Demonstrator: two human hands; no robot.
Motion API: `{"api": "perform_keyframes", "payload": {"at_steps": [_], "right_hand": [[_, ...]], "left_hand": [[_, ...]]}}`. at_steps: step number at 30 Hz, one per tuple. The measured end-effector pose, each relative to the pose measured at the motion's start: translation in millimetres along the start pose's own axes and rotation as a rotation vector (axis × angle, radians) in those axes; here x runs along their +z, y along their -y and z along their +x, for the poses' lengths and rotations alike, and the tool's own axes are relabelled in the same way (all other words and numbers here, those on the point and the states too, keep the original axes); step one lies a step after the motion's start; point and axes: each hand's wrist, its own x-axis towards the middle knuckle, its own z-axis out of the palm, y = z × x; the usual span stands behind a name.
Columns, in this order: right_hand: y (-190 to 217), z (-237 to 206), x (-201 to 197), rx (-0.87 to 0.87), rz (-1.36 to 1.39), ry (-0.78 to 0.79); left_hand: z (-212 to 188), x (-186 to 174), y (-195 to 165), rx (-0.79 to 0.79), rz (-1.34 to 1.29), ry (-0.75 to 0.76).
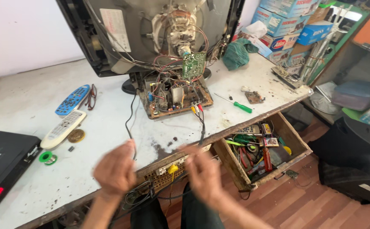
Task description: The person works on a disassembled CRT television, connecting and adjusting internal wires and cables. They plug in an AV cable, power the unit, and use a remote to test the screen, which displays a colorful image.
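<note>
Empty-grip hands (pixel 116 169) near dusty circuit board (pixel 174 95)

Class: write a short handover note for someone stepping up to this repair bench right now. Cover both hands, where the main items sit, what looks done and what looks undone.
Left hand and right hand: both blurred, raised in front of the bench edge, empty, fingers open.
Television: back cover off, tube neck and wiring exposed.
Circuit board: pulled out onto the white table, still wired to the set.
Green screwdriver: right of the board.
Two remotes: on the left.
Drawer: open, full of tools.
Done: set opened. Left: board out, nothing closed up.
</note>
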Motion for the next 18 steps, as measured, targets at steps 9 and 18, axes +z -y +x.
{"api": "perform_keyframes", "payload": {"at_steps": [9, 18], "right_hand": [[45.5, -31.1, -14.7, -0.691, 0.36, 0.292], [-102.6, 182.4, -118.2, -0.619, -0.994, -0.286]], "left_hand": [[6.8, -28.3, -40.6, -0.277, -0.172, 0.025], [-54.9, -98.0, 32.6, -0.577, 0.246, 0.43]]}}
